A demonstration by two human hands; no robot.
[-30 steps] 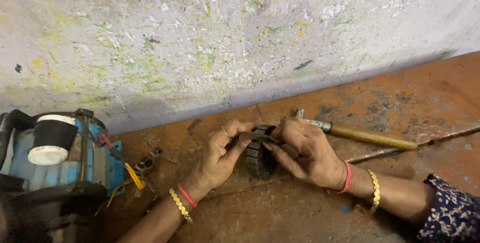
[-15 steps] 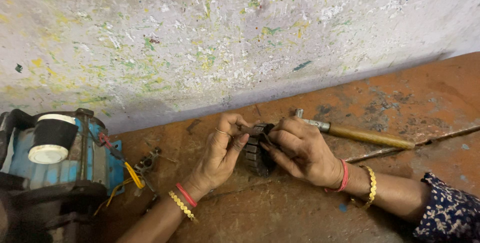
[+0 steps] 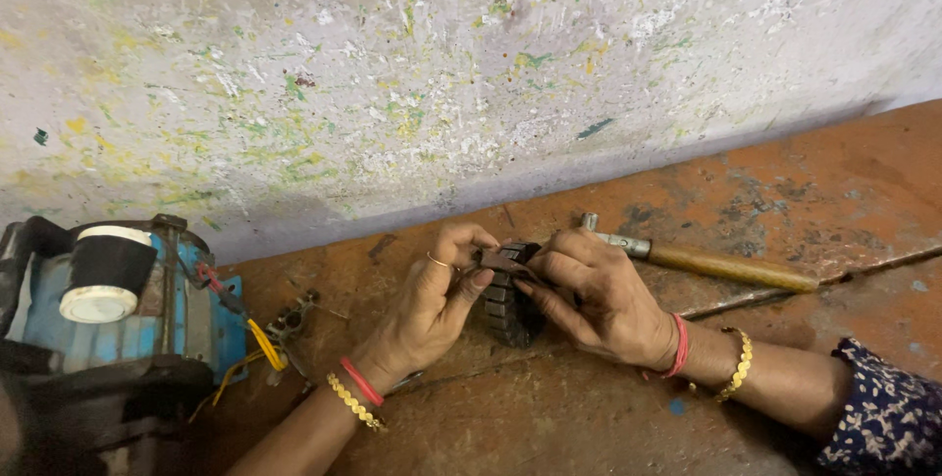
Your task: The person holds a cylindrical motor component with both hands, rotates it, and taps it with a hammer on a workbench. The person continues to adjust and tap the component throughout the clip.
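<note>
— The slotted metal core (image 3: 510, 301), dark and ribbed like a small motor part, stands on end in the middle of the frame on the rust-red desk (image 3: 589, 417); I have both hands around it.

— How are your fingers set?

— My left hand (image 3: 432, 304) cups its left side, thumb pressed against the ribs, fingers curled over the top. My right hand (image 3: 594, 294) closes on the right side, its fingers pinching a small dark piece at the top edge. I can't tell what that piece is.

— So which step is this?

— I'd judge I'm working something into or out of the top of the core, with the left hand steadying. The next move calls for a firm hold below and a small, careful push or pull at the top.

— Anything nearby?

— At lower left, a blue motor (image 3: 108, 319) with red and yellow wires (image 3: 250, 334). Just behind my right hand lies a wooden-handled hammer (image 3: 716, 262), and farthest off is the paint-flecked wall (image 3: 442, 74).
</note>
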